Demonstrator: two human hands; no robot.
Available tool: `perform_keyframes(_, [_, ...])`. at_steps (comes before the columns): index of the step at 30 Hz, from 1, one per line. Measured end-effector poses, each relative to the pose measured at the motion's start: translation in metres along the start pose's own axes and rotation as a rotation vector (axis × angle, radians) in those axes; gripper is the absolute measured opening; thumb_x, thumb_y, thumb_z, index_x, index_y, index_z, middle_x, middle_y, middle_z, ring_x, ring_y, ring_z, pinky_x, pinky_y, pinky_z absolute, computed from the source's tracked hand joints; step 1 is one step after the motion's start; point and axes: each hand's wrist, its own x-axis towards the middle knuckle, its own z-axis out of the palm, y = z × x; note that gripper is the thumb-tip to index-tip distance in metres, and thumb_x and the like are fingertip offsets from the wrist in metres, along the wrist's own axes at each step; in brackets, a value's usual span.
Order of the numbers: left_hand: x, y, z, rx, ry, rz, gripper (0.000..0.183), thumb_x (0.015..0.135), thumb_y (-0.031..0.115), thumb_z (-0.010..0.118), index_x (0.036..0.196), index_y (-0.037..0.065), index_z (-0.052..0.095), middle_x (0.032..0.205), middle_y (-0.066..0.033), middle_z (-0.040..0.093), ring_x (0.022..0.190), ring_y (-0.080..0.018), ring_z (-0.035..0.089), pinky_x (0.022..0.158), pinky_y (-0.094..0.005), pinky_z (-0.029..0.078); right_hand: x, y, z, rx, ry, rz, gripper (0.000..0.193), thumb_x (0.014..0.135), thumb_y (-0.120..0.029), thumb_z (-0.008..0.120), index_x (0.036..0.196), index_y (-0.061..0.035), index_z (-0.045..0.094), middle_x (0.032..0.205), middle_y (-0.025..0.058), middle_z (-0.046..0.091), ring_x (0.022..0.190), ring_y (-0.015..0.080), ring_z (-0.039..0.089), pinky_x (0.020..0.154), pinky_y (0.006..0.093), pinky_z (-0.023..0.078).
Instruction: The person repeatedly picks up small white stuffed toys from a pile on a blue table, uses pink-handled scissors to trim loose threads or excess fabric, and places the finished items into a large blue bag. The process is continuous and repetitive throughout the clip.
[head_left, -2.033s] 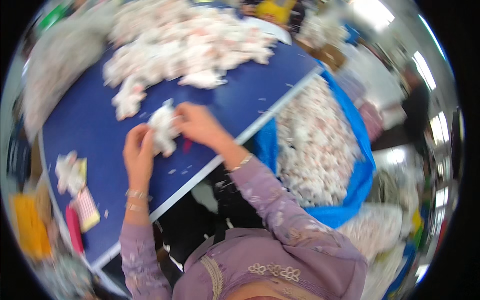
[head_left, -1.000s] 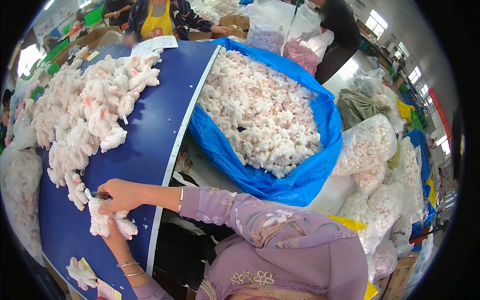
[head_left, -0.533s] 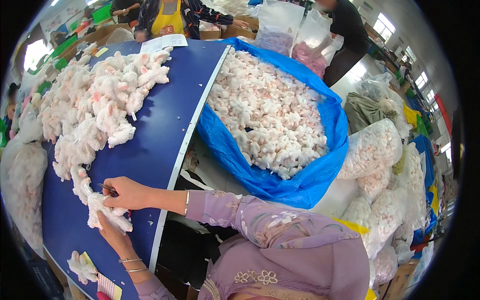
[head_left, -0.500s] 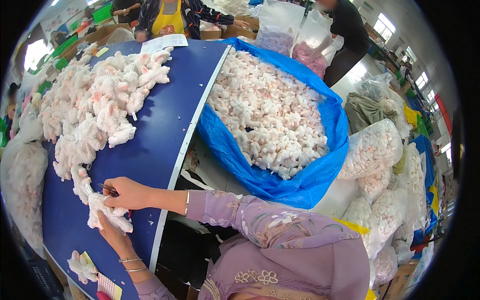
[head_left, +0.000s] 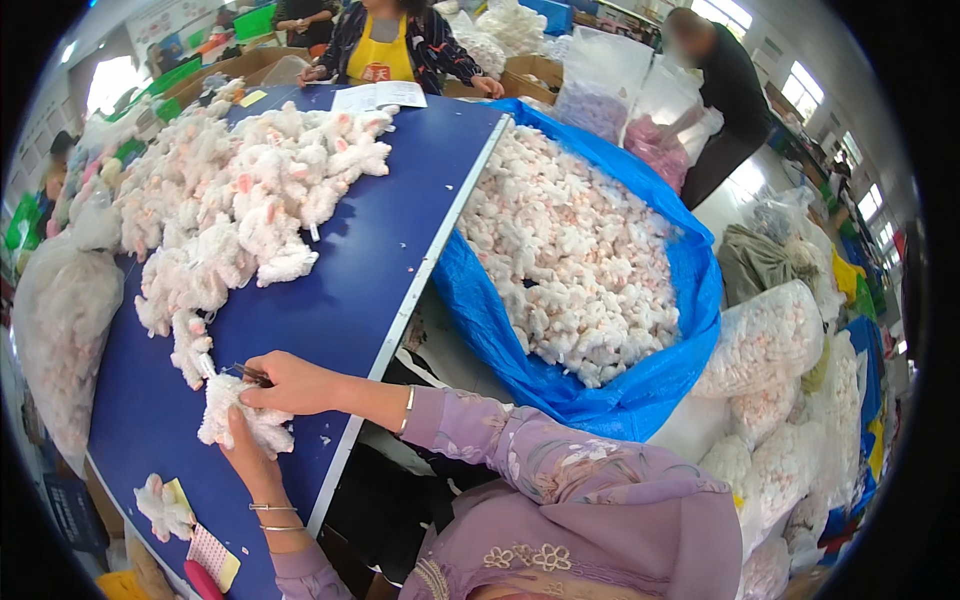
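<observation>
A small fluffy white plush toy (head_left: pixel 222 408) lies over the near part of the blue table, close to its right edge. My left hand (head_left: pixel 247 447) is closed on its near side, thumb on top and the other fingers hidden beneath. Above the toy, my right hand (head_left: pixel 295 384) is closed around a small dark pointed metal tool (head_left: pixel 256 375), like tweezers or snips; its exact kind is hard to tell. The right fingertips touch the plush. Just beyond, another white plush toy (head_left: pixel 190 345) trails from a large heap of plush toys (head_left: pixel 225 195).
A blue sack (head_left: pixel 490 335) full of white plush pieces stands right of the table (head_left: pixel 375 260). Near left lie a single plush (head_left: pixel 163 508), a patterned card (head_left: pixel 212 555) and a pink-handled object (head_left: pixel 202 580). Papers (head_left: pixel 380 96) lie before a person in a yellow apron (head_left: pixel 380 50). Stuffed clear bags (head_left: pixel 765 335) stand right.
The whole view has shifted, so the table and sack sit farther right and lower. Both hands stay on the same plush. At the far side, the aproned person's head has come into view.
</observation>
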Motion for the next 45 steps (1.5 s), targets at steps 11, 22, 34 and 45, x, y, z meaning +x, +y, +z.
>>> perform_keyframes(11, [0.022, 0.001, -0.03, -0.162, 0.091, -0.026, 0.042, 0.098, 0.039, 0.046, 0.123, 0.005, 0.05, 0.109, -0.0062, 0.06, 0.093, -0.0147, 0.061, 0.08, -0.0261, 0.051, 0.001, 0.008, -0.003, 0.578, -0.106, 0.104, 0.018, 0.088, -0.018, 0.063, 0.08, -0.0048, 0.054, 0.057, -0.0053, 0.04, 0.046, 0.0038, 0.033, 0.042, 0.0224, 0.024])
perform_keyframes(22, [0.013, 0.009, -0.016, 0.068, 0.077, -0.062, 0.046, 0.097, 0.04, 0.048, 0.119, -0.001, 0.049, 0.101, -0.0109, 0.061, 0.081, -0.0174, 0.063, 0.069, -0.0273, 0.053, 0.007, 0.018, -0.003, 0.34, 0.068, -0.054, 0.027, 0.086, -0.026, 0.065, 0.084, -0.0006, 0.056, 0.066, 0.0013, 0.055, 0.056, 0.0069, 0.047, 0.049, 0.0241, 0.039])
perform_keyframes(34, [-0.002, -0.002, -0.008, 0.331, -0.132, -0.047, 0.036, 0.092, 0.019, 0.059, 0.117, -0.006, 0.052, 0.102, -0.0114, 0.064, 0.087, -0.0166, 0.063, 0.074, -0.0294, 0.051, 0.004, 0.009, -0.016, 0.038, -0.015, -0.008, 0.03, 0.081, -0.026, 0.062, 0.079, 0.0041, 0.057, 0.065, 0.0034, 0.052, 0.058, 0.0102, 0.047, 0.054, 0.0294, 0.041])
perform_keyframes(45, [-0.007, -0.004, -0.009, 0.494, -0.188, -0.083, 0.039, 0.086, 0.017, 0.068, 0.114, -0.005, 0.054, 0.104, -0.0112, 0.062, 0.087, -0.0159, 0.06, 0.075, -0.0286, 0.049, 0.009, 0.01, -0.027, -0.028, 0.08, 0.004, 0.031, 0.084, -0.02, 0.061, 0.066, 0.0039, 0.056, 0.054, 0.0028, 0.049, 0.051, 0.0093, 0.043, 0.051, 0.0299, 0.038])
